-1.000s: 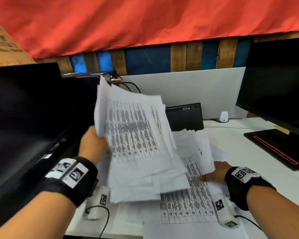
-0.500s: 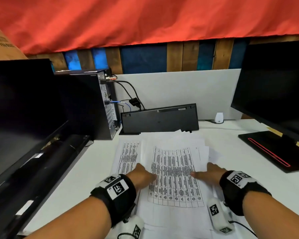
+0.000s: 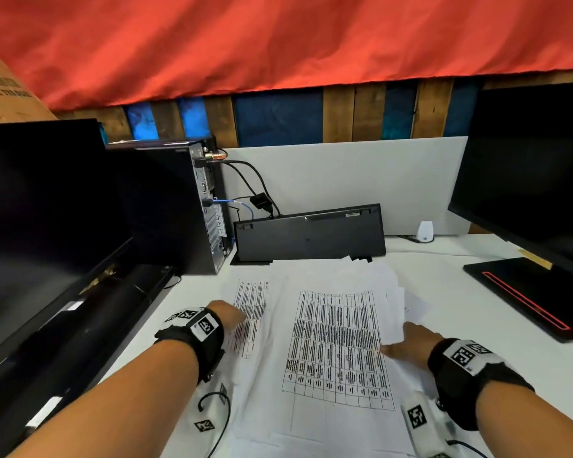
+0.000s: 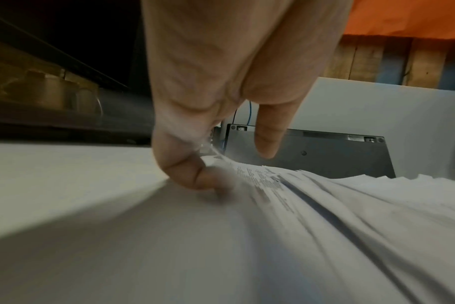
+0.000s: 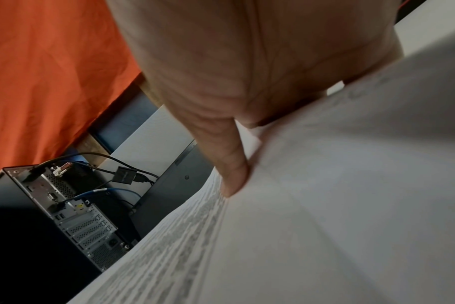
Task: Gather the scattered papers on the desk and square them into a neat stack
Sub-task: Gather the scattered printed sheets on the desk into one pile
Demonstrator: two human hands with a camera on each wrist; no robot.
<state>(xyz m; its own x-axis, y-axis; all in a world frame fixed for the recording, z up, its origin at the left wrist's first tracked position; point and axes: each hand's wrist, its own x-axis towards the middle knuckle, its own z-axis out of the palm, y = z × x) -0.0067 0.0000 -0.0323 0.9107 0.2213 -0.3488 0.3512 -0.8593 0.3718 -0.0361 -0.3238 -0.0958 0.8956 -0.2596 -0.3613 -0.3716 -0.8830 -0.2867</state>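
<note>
A loose pile of printed papers [image 3: 338, 342] lies spread on the white desk [image 3: 450, 279], its sheets fanned and out of line. My left hand [image 3: 232, 317] is at the pile's left edge. In the left wrist view its fingers [image 4: 192, 174] curl at the edge of the papers [image 4: 325, 226], where a sheet lifts against them, and the thumb hangs free. My right hand [image 3: 402, 342] holds the right edge. Its thumb [image 5: 234, 183] presses on top of the papers [image 5: 325, 216], and its other fingers are hidden under the sheets.
A keyboard [image 3: 311, 236] stands on edge just behind the pile. A PC tower [image 3: 166, 209] with cables [image 3: 255, 190] and a dark monitor [image 3: 47, 226] lie to the left. Another monitor [image 3: 526, 176] on a black base [image 3: 526, 299] is at the right, near a small white device [image 3: 425, 231].
A second ago my left hand held a bundle of sheets in the air. It laid them on the pile, and both hands have since slid outward to the pile's left and right edges.
</note>
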